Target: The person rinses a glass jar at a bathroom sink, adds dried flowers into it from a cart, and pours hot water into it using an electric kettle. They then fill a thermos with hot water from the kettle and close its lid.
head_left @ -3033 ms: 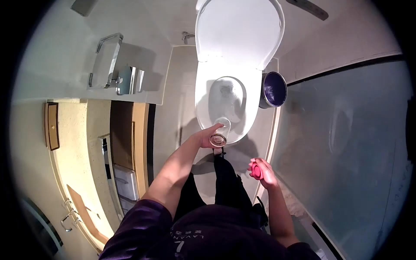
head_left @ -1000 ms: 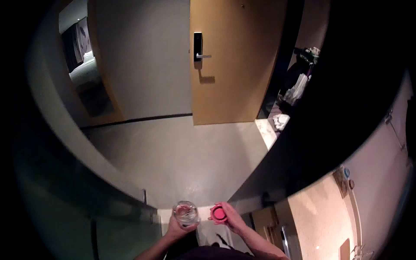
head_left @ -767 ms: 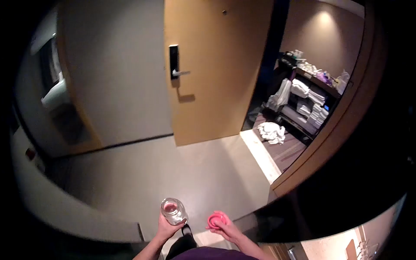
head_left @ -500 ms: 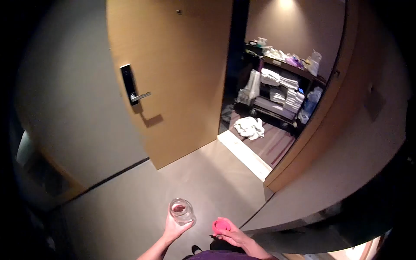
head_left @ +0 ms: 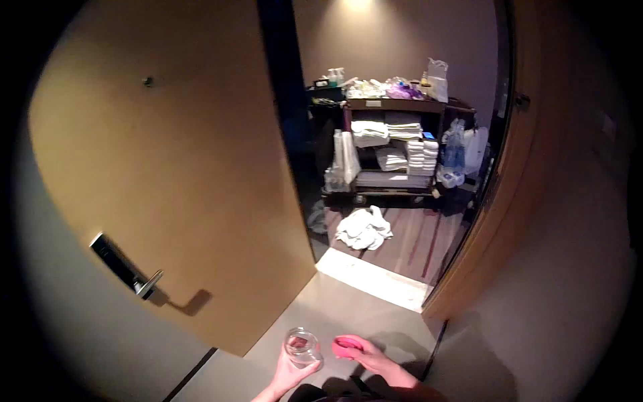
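Reading my feed as a dial, I find the glass jar (head_left: 301,355) at six o'clock, low in view, in the grasp of the left hand (head_left: 291,372). That hand is closed as far as the jar's girth lets it, thumb along the near side, with the round mouth facing up toward me; a reddish patch shows through the glass, but I can't tell what it is. Just beside it, toward half past five, the right hand (head_left: 376,360) has its fingers curled around a round pink piece (head_left: 345,348), which is apart from the jar. Both are above the grey floor (head_left: 375,313). At nine o'clock I see a wooden door (head_left: 181,167), its lever handle (head_left: 150,284) at eight. A pale threshold (head_left: 375,281) crosses at five, and close to the dial's centre, toward four, a crumpled white cloth (head_left: 365,229) lies on striped carpet (head_left: 415,244). Toward one o'clock I have a dark cart (head_left: 408,105) with stacked white towels (head_left: 422,157) on its shelves.
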Tool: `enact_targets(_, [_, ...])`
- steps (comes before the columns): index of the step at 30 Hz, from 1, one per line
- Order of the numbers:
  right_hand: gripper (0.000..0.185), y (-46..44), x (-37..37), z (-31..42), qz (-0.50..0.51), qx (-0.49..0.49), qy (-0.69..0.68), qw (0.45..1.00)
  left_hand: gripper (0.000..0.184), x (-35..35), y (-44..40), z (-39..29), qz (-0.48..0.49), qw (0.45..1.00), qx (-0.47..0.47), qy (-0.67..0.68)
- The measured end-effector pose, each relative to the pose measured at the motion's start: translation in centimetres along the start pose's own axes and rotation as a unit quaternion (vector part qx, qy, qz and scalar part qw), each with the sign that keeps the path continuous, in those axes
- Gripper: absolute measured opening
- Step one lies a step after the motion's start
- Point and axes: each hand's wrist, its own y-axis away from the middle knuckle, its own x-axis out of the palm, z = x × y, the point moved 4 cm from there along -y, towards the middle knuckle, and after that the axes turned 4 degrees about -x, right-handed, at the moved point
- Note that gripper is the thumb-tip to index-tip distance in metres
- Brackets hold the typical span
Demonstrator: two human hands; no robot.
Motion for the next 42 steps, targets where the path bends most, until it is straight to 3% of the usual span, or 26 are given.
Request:
enact_targets(4, [0.047, -7.3, -4.7, 1.8, -0.017, -0.040, 0.034, 0.998, 0.068, -0.5, -10.6, 1.0, 0.003, 0.999, -0.020, 0.046])
enact_targets(6, [0.045, -10.1, -8.7, 2.6, -0.049, -0.007, 0.079, 0.996, 0.068, -0.4, -17.7, 3.0, 0.017, 0.999, -0.008, -0.026])
enact_targets(8, [0.044, -11.1, -11.8, 5.4, -0.124, 0.026, 0.074, 0.989, 0.068, 0.1, -22.6, 4.5, 0.037, 0.994, -0.008, -0.103])
enact_targets(9, [0.045, -13.0, -14.7, 4.8, -0.159, 0.040, 0.116, 0.980, 0.067, 0.9, -26.0, 2.8, 0.042, 0.998, -0.009, -0.048])
enact_targets(10, [0.042, -13.3, -16.9, 5.3, -0.173, -0.013, 0.008, 0.985, 0.067, 1.1, -29.6, 2.7, 0.060, 0.997, 0.001, -0.056])
enact_targets(12, [0.037, -15.4, -19.2, 10.0, -0.294, 0.067, 0.075, 0.950, 0.066, 2.7, -36.4, 2.7, 0.095, 0.994, 0.013, -0.061])
enact_targets(18, [0.034, -19.5, -28.9, 16.4, -0.435, -0.034, 0.015, 0.900, 0.073, 9.0, -53.6, 0.3, 0.214, 0.976, 0.031, 0.000])
enact_targets(19, [0.046, -19.8, -31.0, 16.6, -0.445, -0.044, 0.009, 0.894, 0.073, 10.4, -56.0, -0.7, 0.229, 0.973, 0.028, 0.028])
enact_targets(20, [0.046, -20.1, -32.6, 17.5, -0.438, -0.114, 0.005, 0.892, 0.073, 12.0, -58.4, -1.7, 0.242, 0.968, 0.026, 0.055])
enact_targets(22, [0.044, -21.2, -37.1, 18.8, -0.481, -0.136, -0.015, 0.866, 0.077, 14.7, -63.0, -1.7, 0.209, 0.976, 0.063, -0.020])
enact_targets(26, [0.041, -25.2, -45.8, 26.3, -0.490, -0.144, 0.025, 0.860, 0.082, 19.9, -71.4, -3.1, 0.166, 0.984, 0.064, -0.019])
enact_targets(31, [0.043, -31.8, -56.6, 38.0, -0.452, -0.191, 0.170, 0.854, 0.085, 24.0, -82.3, -6.8, 0.111, 0.987, 0.097, -0.065])
enact_targets(32, [0.043, -33.1, -58.3, 40.0, -0.445, -0.197, 0.182, 0.855, 0.071, 24.6, -84.7, -8.0, 0.087, 0.988, 0.128, -0.030])
enact_targets(34, [0.043, -36.1, -60.5, 43.8, -0.436, -0.199, 0.199, 0.855, 0.069, 25.4, -89.7, -9.4, 0.073, 0.986, 0.150, -0.011])
enact_targets(42, [0.047, -45.0, -70.7, 47.6, -0.438, -0.182, 0.184, 0.861, 0.063, 27.5, -113.4, -16.8, 0.038, 0.977, 0.201, 0.062])
